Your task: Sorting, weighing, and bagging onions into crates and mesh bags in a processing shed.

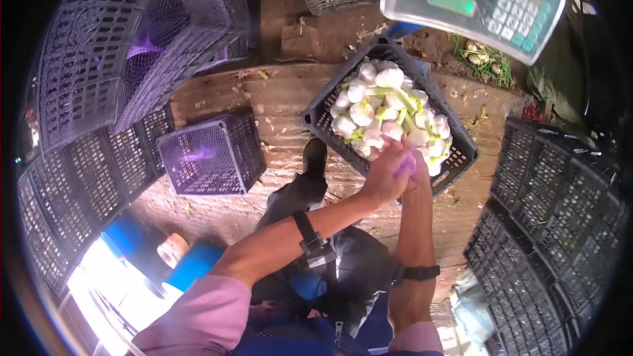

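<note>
A black plastic crate (457,136) full of white garlic bulbs (362,114) with short green stems stands before me. My left hand (388,175) and my right hand (418,170) meet over its near side, fingers together on a small bunch of purple netting (406,162). Both hands cover part of the netting and the garlic under them. Which fingers grip it most is hard to tell. A digital scale (474,0) with lit green displays reaches over the crate's far side.
Purple netting lines a crate (210,158) at left and a larger stacked one (81,59) behind it. Black crates (559,198) stand stacked at right. Another garlic crate (341,0) sits at the far side. Blue containers (198,264) are at lower left.
</note>
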`<state>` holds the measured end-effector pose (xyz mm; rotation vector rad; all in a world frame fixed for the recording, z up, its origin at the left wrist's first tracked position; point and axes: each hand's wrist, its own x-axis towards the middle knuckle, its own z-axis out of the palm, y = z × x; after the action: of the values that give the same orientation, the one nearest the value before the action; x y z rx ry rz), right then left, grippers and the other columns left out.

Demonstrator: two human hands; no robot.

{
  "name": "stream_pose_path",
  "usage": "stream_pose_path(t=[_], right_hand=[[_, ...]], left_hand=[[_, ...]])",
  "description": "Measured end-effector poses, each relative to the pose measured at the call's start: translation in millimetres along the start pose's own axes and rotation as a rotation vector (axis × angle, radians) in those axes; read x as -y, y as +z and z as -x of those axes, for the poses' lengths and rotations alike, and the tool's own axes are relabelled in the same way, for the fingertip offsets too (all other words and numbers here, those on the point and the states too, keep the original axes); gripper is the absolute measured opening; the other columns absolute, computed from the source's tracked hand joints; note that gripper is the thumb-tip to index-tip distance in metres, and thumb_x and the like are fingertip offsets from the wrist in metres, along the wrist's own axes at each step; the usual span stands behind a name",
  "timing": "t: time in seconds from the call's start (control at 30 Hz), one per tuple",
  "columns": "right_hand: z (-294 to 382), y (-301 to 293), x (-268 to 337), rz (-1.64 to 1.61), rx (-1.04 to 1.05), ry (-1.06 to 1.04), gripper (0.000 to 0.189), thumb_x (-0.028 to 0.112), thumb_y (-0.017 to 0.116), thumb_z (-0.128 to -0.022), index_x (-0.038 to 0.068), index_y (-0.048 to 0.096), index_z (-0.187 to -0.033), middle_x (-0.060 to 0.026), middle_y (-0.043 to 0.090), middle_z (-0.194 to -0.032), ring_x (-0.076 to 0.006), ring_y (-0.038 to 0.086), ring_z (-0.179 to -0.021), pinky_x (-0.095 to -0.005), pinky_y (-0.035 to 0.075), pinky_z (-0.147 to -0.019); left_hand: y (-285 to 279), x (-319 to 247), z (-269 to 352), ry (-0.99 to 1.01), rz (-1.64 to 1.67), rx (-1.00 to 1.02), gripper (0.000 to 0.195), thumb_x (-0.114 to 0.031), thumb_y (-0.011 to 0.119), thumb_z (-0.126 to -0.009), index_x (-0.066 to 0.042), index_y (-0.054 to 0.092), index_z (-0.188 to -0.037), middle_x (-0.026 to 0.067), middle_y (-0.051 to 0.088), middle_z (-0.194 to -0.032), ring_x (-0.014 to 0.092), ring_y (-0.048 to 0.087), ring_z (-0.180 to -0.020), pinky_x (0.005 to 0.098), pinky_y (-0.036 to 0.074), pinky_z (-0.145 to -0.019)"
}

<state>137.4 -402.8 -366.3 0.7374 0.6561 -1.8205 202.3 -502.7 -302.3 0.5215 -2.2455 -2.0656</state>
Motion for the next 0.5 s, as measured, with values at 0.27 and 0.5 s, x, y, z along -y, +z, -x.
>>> stream_pose_path(t=[0.27, 0.5], right_hand=[[21, 39, 23, 0.157, -0.309, 0.193, 0.062, 0.051, 0.056, -0.091, -0.007, 0.053, -0.112, 0.0098, 0.030, -0.057, -0.0020, 0.028, -0.045, -0.0172, 0.025, -0.040], [27, 70, 55, 0.843, -0.492, 0.566, 0.058, 0.049, 0.060, -0.090, -0.008, 0.060, -0.102, 0.0068, 0.039, -0.059, -0.0054, 0.034, -0.048, -0.0204, 0.029, -0.042]], left_hand=[[-142, -139, 57, -0.241, 0.262, 0.232, 0.043, -0.008, 0.055, -0.083, -0.002, 0.052, -0.125, 0.0174, 0.054, -0.126, 0.028, 0.050, -0.122, 0.0372, 0.038, -0.104], [-148, -296, 12, 0.484, 0.707, 0.179, 0.058, -0.025, 0.060, -0.087, -0.001, 0.042, -0.136, 0.0237, 0.036, -0.141, 0.031, 0.039, -0.130, 0.0444, 0.032, -0.106]])
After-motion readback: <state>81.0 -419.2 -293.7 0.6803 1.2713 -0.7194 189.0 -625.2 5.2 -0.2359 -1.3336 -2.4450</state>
